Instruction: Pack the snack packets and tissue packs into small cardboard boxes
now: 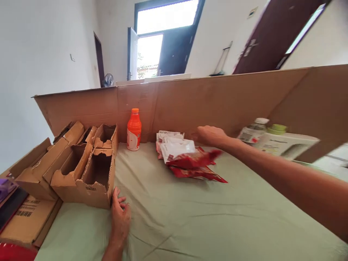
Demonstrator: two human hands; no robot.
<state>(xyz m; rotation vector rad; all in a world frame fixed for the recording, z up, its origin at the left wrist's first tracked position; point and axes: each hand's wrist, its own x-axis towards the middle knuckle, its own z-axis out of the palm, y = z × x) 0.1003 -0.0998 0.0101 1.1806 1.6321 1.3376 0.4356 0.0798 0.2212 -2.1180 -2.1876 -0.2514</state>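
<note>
My left hand [121,216] rests at the near right corner of the open cardboard boxes [94,194], its fingers apart and holding nothing. My right hand [210,135] reaches far forward, close to the cardboard wall, its fingers curled together. What it holds, if anything, is hidden. Just left of and below it lies a pile of white packets [178,148] and red packets [190,160] on the green cloth. An orange bottle [134,130] stands upright between the boxes and the pile.
A cardboard wall [217,105] runs along the back. At the right stand a clear bottle with a white cap [254,131] and a white container with a green cap [280,143]. A flat cardboard box [29,219] lies at the near left, with a purple item [7,188] above it.
</note>
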